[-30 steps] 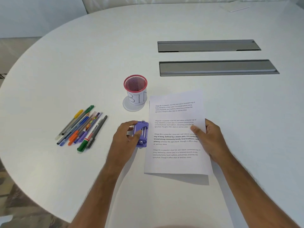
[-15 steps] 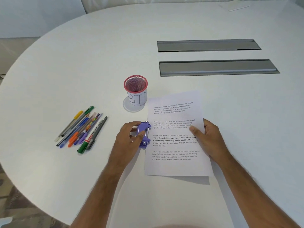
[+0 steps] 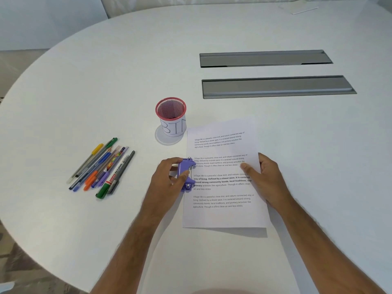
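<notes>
A person's left hand [image 3: 167,179] grips a purple hole punch [image 3: 186,174] set on the left edge of a printed sheet [image 3: 222,213] on a white table [image 3: 106,81]. The forefinger curls over its far end and the thumb crosses its near side. The right hand [image 3: 267,179] pinches the sheet's right edge, thumb on top.

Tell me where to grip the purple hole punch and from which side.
Grip the purple hole punch across its long body from the left: its slot faces right over the paper edge, leaving that side free. The left hand holds it so.
</notes>
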Demonstrator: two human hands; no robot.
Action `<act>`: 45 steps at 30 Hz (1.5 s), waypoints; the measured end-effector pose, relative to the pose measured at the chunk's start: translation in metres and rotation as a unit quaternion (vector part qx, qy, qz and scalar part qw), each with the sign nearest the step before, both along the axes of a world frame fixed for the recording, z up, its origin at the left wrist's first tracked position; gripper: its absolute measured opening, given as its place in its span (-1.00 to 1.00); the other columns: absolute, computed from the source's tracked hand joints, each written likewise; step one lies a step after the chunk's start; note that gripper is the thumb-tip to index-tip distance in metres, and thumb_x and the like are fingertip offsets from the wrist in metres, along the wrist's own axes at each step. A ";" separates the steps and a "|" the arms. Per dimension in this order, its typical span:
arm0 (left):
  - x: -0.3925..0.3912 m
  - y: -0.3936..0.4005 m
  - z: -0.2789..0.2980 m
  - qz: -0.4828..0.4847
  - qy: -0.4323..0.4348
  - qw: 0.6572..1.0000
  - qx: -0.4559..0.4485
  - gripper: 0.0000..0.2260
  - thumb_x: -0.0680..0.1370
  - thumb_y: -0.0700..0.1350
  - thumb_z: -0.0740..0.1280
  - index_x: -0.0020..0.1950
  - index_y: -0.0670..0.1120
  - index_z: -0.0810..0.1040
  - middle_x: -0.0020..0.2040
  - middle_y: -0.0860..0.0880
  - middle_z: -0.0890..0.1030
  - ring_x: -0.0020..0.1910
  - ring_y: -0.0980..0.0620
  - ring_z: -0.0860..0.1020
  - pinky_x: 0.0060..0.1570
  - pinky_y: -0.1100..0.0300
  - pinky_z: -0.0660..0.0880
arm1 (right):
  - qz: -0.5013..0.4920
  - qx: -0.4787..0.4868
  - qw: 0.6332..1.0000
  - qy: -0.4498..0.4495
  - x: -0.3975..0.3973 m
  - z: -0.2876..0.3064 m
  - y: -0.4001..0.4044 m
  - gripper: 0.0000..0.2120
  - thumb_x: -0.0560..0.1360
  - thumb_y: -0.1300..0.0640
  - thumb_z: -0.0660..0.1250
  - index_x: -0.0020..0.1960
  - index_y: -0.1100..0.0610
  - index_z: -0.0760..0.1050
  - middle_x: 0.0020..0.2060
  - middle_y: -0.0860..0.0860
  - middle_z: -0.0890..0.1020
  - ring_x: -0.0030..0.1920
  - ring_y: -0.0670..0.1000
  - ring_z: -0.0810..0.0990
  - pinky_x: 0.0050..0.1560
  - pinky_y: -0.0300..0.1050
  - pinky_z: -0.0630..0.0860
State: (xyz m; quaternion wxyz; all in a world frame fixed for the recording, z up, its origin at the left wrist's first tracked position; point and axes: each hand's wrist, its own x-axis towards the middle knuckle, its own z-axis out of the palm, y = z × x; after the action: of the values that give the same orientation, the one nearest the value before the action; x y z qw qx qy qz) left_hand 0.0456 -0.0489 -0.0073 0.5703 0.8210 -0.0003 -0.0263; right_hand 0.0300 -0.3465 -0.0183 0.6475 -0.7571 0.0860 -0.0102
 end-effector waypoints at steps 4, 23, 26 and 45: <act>0.006 0.002 0.000 -0.006 0.008 1.000 -0.001 -0.73 0.60 -0.13 0.47 0.26 0.07 0.54 0.21 0.05 0.57 0.03 0.09 0.66 -0.25 0.38 0.59 | -0.008 -0.010 1.000 0.015 -0.001 0.000 -0.001 -0.86 0.62 0.12 0.44 0.17 0.02 0.65 0.08 -0.08 0.78 0.09 0.00 0.77 0.18 0.10 0.68; 0.073 -0.045 0.004 0.084 -0.011 0.962 0.260 -0.74 0.72 0.04 0.15 -0.08 -0.07 0.38 -0.16 0.01 0.53 -0.08 -0.13 0.43 0.03 -0.04 0.25 | -0.005 -0.037 0.999 0.019 -0.003 0.003 0.000 -0.87 0.62 0.08 0.44 0.16 0.04 0.63 0.07 -0.09 0.78 0.08 0.01 0.76 0.19 0.20 0.66; 0.072 -0.045 0.003 0.081 -0.038 0.956 0.278 -0.76 0.74 -0.02 0.10 -0.07 -0.09 0.35 -0.15 -0.03 0.51 -0.10 -0.13 0.41 0.01 -0.03 0.23 | 0.001 -0.029 0.999 0.018 -0.002 0.003 0.001 -0.85 0.62 0.10 0.43 0.19 0.00 0.63 0.09 -0.15 0.77 0.09 -0.08 0.76 0.19 0.07 0.67; 0.073 -0.038 -0.018 0.075 -0.122 0.946 0.292 -0.82 0.60 -0.21 0.04 0.00 -0.07 0.43 -0.16 0.04 0.51 -0.18 -0.02 0.34 -0.07 0.09 0.15 | -0.005 -0.016 1.000 0.023 0.000 -0.006 -0.002 -0.85 0.63 0.11 0.43 0.18 -0.05 0.63 0.08 -0.18 0.77 0.07 -0.12 0.76 -0.02 -0.30 0.65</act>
State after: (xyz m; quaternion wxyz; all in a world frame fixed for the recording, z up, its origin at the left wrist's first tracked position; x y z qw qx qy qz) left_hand 0.1185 -0.0867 -0.0254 0.3016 0.9462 -0.0008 0.1175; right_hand 0.0296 -0.3488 -0.0238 0.6334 -0.7668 0.1041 0.0023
